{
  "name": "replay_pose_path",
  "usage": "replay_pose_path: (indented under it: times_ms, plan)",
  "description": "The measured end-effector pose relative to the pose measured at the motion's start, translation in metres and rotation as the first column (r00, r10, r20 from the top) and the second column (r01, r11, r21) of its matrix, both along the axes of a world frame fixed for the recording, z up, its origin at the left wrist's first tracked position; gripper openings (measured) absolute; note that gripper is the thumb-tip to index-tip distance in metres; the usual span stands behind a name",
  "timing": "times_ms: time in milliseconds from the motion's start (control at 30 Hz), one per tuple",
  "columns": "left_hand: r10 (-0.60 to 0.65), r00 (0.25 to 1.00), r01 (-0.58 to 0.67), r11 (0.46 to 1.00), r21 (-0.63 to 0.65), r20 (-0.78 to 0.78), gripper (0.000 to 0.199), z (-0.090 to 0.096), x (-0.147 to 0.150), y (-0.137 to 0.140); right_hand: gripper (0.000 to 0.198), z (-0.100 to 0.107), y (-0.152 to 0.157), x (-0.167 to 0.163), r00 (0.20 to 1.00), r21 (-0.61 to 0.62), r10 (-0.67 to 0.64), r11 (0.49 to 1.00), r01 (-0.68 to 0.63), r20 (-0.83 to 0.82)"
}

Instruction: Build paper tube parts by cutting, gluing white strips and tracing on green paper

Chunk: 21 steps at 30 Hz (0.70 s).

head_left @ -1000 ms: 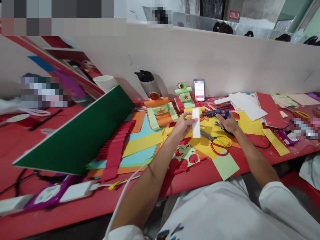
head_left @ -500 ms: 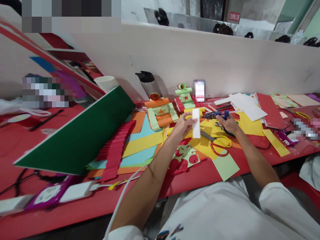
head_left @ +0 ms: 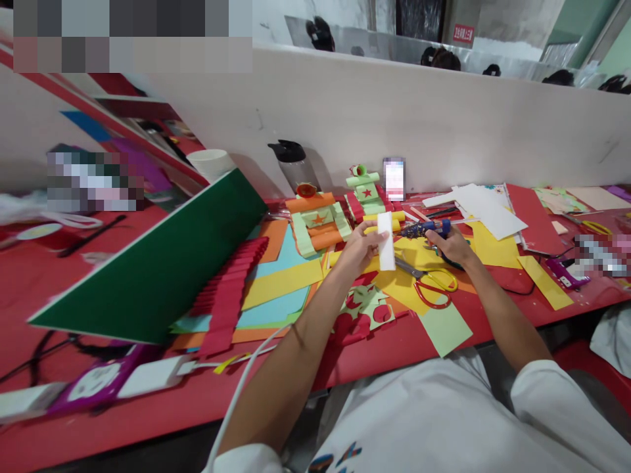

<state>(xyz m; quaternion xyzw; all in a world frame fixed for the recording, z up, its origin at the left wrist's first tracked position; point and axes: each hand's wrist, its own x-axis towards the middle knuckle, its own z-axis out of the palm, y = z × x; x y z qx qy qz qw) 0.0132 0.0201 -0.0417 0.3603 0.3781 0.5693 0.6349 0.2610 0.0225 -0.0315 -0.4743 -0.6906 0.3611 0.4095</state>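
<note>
My left hand [head_left: 363, 244] is closed on a white paper strip [head_left: 387, 243], held upright by its left edge. My right hand [head_left: 452, 244] grips a dark blue glue gun [head_left: 421, 228], its nozzle pointing left at the strip with a small gap or light contact; I cannot tell which. Just below lie scissors [head_left: 434, 289] with yellow and red handles, on yellow paper [head_left: 409, 294]. Behind my left hand are yellow paper rolls [head_left: 389, 225]. Two paper models with stars stand farther back, an orange and green one [head_left: 318, 222] and a green and red one [head_left: 365, 194].
A large green board [head_left: 162, 263] leans on the left, beside pleated red paper [head_left: 231, 289]. A bottle [head_left: 292, 167] and a phone [head_left: 394, 179] stand against the white partition [head_left: 345, 105]. A power strip [head_left: 98, 387] lies front left; a white cable [head_left: 246, 378] crosses near my left arm.
Almost nothing differs. The white strip and my left hand have shifted very slightly, and the glue gun stays pointed at the strip.
</note>
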Motion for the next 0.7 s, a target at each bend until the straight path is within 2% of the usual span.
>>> replay_pose_path:
  times_ms: [233,500,700]
  plan:
    - [-0.015,1.000,0.015,1.000,-0.003,-0.010,0.065,-0.0003,0.0001,-0.0006,0.051,-0.0003,0.0008,-0.0019,0.997,0.066,-0.079,0.995,0.078,0.010]
    - [0.022,1.000,-0.022,1.000,-0.009,-0.002,0.064,0.0003,-0.0010,0.0016,0.048,0.0090,-0.0059,-0.0007,0.996,-0.013,0.030,0.999,-0.029,0.085]
    - [0.017,1.000,-0.017,1.000,-0.012,0.003,0.067,0.0004,-0.0005,0.0008,0.051,0.0064,-0.0036,-0.0041,0.999,0.016,-0.021,1.000,0.020,0.037]
